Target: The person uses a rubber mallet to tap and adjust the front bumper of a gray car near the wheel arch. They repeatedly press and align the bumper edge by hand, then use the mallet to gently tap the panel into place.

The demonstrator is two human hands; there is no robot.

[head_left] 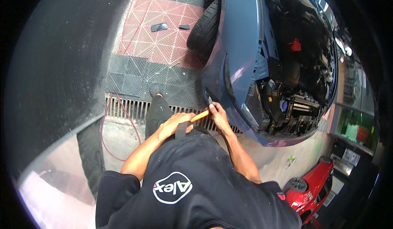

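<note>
My left hand is closed around a tool with a yellow handle. The handle's far end reaches my right hand. Between its fingers my right hand pinches a small, dark, pointed tool, tip directed at the lower body panel of a blue car. I cannot tell whether that tip touches the panel. Both hands are low in front of my body, beside the car's front corner. The head of the yellow-handled tool is hidden or too small to make out.
The car's front is stripped, its engine bay exposed. Its front tyre stands ahead. A phone and a small dark piece lie on the tiles. A drain grate, red hose and red car are around me.
</note>
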